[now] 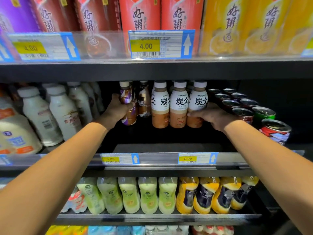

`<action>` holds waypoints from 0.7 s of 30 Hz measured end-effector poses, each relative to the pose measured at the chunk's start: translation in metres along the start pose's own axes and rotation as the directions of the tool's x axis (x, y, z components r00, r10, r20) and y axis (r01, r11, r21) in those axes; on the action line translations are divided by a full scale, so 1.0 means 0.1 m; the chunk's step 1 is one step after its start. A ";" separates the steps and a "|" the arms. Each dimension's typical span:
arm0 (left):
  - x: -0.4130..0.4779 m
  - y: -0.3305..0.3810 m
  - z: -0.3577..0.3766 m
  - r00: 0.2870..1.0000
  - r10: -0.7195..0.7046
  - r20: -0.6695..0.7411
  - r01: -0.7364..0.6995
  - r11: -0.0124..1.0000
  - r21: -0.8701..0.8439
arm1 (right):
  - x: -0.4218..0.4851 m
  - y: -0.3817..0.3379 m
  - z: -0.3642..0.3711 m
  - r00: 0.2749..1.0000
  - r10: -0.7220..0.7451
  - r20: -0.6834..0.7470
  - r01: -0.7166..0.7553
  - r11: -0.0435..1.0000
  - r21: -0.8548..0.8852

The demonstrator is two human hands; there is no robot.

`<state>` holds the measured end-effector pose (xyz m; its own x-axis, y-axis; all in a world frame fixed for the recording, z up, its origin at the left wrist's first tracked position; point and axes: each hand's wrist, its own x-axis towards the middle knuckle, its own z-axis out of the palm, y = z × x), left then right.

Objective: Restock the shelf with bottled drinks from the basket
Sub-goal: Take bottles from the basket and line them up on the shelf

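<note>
Both my arms reach into the middle shelf. My left hand is wrapped around a purple-labelled coffee bottle that stands upright on the shelf, with a brown coffee bottle just right of it. My right hand grips the rightmost of three white-capped latte bottles; the other two latte bottles stand side by side to its left. More bottles stand behind them, partly hidden. No basket is in view.
White milk-drink bottles fill the shelf's left side and several cans its right. Tall cartons stand on the shelf above, behind price tags. Green and yellow bottles lie on the shelf below.
</note>
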<state>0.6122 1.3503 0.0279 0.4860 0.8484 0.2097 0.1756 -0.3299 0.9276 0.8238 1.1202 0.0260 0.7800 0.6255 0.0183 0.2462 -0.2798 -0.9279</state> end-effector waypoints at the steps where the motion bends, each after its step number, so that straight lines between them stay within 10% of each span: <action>1: -0.01 0.00 0.01 1.000 -0.012 -0.007 0.012 1.000 -0.003 | 0.00 0.00 0.00 1.000 0.000 0.000 0.000 1.000 -0.007; 13: -0.11 -0.01 -0.12 0.984 -0.132 -0.121 0.151 0.974 0.166 | -0.25 -0.10 0.00 0.991 -0.023 -0.129 0.001 0.986 -0.170; 21: -1.19 0.47 0.18 0.988 0.118 0.102 -0.156 0.750 0.643 | -1.35 -0.31 -0.13 0.946 -0.321 -0.048 0.148 0.559 -0.816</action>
<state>0.5779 1.2259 0.0410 0.5885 0.7566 0.2850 0.6062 -0.6461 0.4637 0.7185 1.0355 0.0573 0.6864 0.6465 0.3330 0.7226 -0.6579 -0.2124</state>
